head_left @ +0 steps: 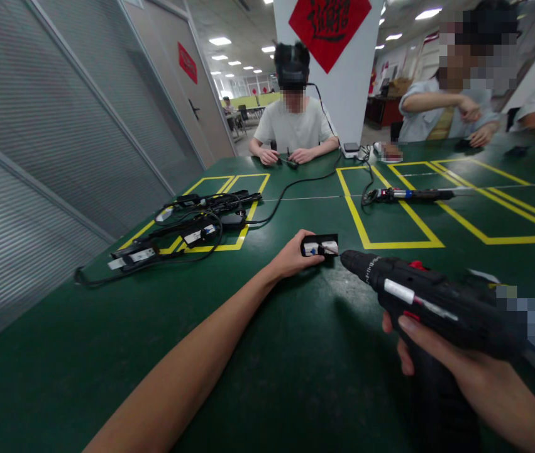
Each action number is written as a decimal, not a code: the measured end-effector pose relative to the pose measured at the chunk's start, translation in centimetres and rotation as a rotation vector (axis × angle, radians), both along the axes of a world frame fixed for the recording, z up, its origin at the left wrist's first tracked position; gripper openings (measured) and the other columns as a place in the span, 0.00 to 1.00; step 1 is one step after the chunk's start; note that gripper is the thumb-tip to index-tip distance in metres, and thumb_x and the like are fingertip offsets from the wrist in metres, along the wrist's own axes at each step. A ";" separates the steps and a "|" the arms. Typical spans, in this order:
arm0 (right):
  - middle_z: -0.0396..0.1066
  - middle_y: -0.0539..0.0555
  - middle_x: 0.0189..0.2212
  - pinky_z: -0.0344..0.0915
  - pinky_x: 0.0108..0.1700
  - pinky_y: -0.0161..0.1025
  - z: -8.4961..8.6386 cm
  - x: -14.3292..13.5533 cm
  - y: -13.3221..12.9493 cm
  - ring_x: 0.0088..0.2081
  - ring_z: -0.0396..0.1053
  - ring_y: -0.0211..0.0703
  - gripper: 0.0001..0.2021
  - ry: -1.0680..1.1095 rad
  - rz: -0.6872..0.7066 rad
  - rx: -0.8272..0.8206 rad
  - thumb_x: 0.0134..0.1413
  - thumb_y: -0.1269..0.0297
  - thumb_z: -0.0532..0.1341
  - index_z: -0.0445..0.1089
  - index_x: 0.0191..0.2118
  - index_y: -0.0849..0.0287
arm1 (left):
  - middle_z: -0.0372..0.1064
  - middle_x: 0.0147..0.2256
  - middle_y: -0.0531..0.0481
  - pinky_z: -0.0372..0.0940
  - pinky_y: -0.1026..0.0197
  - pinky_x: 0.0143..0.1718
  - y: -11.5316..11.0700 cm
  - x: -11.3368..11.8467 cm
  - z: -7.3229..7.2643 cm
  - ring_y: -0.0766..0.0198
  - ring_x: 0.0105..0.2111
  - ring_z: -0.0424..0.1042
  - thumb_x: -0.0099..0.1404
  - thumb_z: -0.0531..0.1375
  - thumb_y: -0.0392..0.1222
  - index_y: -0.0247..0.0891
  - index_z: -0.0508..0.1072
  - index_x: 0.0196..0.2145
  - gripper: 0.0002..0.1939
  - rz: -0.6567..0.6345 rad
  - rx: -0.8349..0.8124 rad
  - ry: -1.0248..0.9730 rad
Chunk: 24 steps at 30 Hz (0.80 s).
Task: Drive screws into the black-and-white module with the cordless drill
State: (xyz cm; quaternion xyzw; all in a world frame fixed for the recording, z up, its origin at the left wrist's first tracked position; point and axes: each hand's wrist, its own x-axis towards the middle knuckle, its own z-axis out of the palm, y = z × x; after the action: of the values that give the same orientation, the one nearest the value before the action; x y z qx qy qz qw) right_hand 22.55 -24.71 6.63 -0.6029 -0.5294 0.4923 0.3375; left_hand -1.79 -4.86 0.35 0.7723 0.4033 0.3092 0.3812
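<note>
My left hand (pixel 294 256) is closed around the left end of a small black block (pixel 320 245) with a white label, held just above the green table (pixel 258 352). My right hand (pixel 446 358) grips a black power drill (pixel 437 302) by its handle, with the index finger near a red part. The drill points left, and its chuck is beside the block's right end. Whether the bit touches the block is too small to tell.
Black devices with cables (pixel 201 226) lie at the left in yellow tape outlines. A rod-shaped tool (pixel 413 195) rests at the back right. A person (pixel 295 119) in a headset sits opposite; another person (pixel 451 107) is at the far right.
</note>
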 end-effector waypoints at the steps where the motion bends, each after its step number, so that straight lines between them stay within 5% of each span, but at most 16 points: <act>1: 0.73 0.47 0.21 0.65 0.39 0.39 0.0 0.0 0.0 0.29 0.72 0.46 0.16 0.005 -0.004 0.003 0.54 0.45 0.55 0.71 0.36 0.51 | 0.66 0.38 0.47 0.63 0.61 0.37 0.0 0.0 0.0 0.64 0.35 0.67 0.52 0.64 0.49 0.36 0.61 0.48 0.29 0.002 0.003 0.000; 24: 0.73 0.47 0.20 0.66 0.33 0.37 0.2 -0.2 0.0 0.27 0.72 0.45 0.17 -0.006 -0.011 -0.034 0.53 0.44 0.55 0.72 0.35 0.50 | 0.66 0.37 0.48 0.62 0.61 0.36 0.3 0.1 -0.4 0.64 0.34 0.67 0.51 0.65 0.48 0.36 0.62 0.48 0.29 0.016 0.025 -0.020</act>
State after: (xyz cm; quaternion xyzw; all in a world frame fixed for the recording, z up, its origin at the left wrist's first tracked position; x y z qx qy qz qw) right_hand 22.36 -24.68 6.88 -0.6128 -0.5187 0.4977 0.3282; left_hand -1.69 -4.58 -0.08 0.7707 0.4016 0.3249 0.3731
